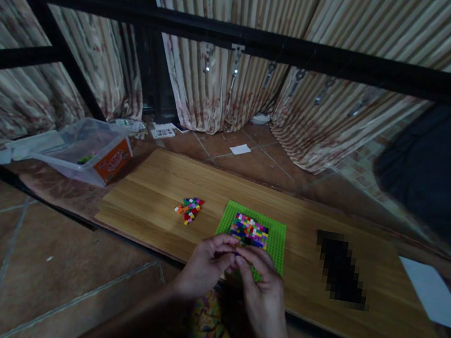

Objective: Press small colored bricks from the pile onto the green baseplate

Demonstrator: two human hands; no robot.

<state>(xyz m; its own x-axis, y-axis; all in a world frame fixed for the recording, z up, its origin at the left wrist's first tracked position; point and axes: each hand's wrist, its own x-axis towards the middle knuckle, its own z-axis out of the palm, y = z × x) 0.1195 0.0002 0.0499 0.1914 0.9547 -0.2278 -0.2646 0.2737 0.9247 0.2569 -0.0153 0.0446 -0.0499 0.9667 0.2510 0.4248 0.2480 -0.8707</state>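
Observation:
My left hand [207, 260] and my right hand [262, 282] meet over the near edge of a green studded baseplate [278, 240]. Thumbs and fingertips are pinched together; something small and dark seems to sit between them, too small to name. Beyond my fingers, a block of small multicoloured bricks [249, 227] covers the middle of the baseplate, its near part hidden by my hands. To the left, a loose heap of small coloured bricks [190, 209] lies on the wooden board.
The long wooden board [155, 181] lies low over a tiled floor. A clear plastic bin [78, 151] with an orange label stands to its left. A blurred-out dark patch [340, 270] and white paper [434, 293] are at right. A black metal bar [247, 32] crosses before striped curtains [229, 89].

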